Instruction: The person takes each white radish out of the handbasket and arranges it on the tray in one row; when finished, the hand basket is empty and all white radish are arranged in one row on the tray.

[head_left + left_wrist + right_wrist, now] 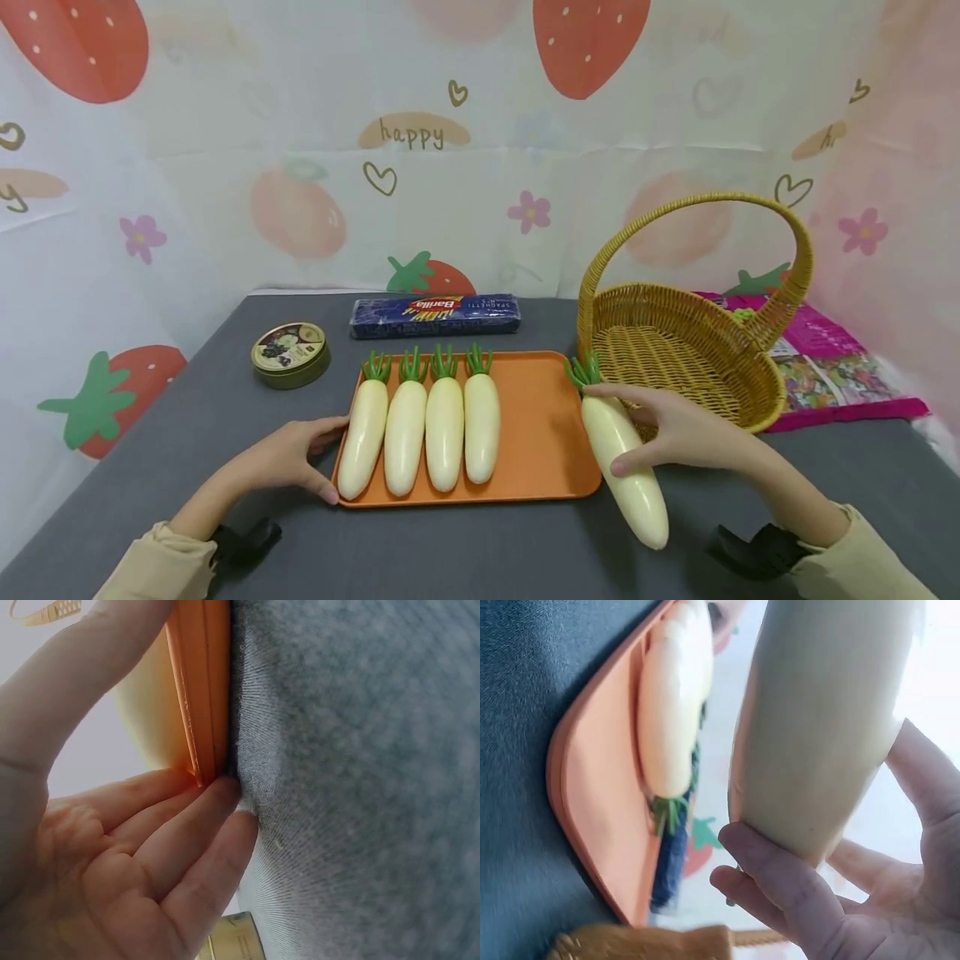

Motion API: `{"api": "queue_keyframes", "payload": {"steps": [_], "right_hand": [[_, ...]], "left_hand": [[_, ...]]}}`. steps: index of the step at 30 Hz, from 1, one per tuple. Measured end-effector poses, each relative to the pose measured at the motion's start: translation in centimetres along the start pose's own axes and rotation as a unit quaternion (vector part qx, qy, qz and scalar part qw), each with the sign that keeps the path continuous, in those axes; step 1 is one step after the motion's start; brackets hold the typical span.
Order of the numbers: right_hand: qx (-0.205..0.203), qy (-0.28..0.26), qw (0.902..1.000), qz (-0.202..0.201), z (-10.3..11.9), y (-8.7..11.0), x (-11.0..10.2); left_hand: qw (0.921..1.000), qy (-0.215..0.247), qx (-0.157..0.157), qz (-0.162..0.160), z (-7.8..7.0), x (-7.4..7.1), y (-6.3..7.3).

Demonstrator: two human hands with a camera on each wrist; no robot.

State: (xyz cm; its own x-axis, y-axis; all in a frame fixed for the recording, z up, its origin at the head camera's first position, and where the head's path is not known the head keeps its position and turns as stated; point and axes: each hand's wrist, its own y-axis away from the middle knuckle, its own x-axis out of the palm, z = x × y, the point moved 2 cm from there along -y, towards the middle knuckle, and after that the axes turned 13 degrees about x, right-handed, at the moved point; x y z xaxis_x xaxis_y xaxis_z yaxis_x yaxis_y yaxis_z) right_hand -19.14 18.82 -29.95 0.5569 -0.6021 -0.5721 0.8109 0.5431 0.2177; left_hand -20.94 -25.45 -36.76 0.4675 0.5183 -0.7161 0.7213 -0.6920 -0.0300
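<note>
An orange tray [536, 433] lies on the grey table with several white radishes [482, 427] side by side on its left part, green tops toward the back. My left hand [296, 458] is at the tray's left edge; in the left wrist view, extended fingers [199, 847] touch the rim from outside. Off the tray's right side, my right hand [678, 429] holds another white radish [626, 475] between thumb and fingers. It tilts, green top up and left, and hangs above the table. In the right wrist view, the held radish [817, 727] fills the upper middle.
A yellow wicker basket [682, 350] with a tall handle stands behind the right hand. Beside it lies a pink patterned package [847, 379]. A blue spaghetti package [435, 317] lies behind the tray, and a round tin [290, 354] stands at back left.
</note>
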Motion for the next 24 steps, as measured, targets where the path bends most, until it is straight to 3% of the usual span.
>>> {"api": "queue_keyframes", "payload": {"steps": [6, 11, 17, 24], "right_hand": [[0.008, 0.019, 0.9998, -0.007, -0.7, -3.8, 0.9], [0.011, 0.047, 0.9980, -0.040, -0.8, -6.5, 1.6], [0.008, 0.081, 0.9933, -0.082, -0.8, -8.4, 2.4], [0.030, 0.134, 0.9867, -0.086, -0.9, -10.3, 3.4]], "left_hand": [[0.9997, -0.025, 0.008, 0.000, 0.1, -0.1, -0.2], [0.9992, -0.040, 0.002, -0.001, 0.1, -0.4, 0.1], [0.9983, -0.058, -0.002, -0.005, -0.2, -0.7, 0.1], [0.9992, -0.039, -0.008, -0.004, -0.3, -0.2, 0.2]]}}
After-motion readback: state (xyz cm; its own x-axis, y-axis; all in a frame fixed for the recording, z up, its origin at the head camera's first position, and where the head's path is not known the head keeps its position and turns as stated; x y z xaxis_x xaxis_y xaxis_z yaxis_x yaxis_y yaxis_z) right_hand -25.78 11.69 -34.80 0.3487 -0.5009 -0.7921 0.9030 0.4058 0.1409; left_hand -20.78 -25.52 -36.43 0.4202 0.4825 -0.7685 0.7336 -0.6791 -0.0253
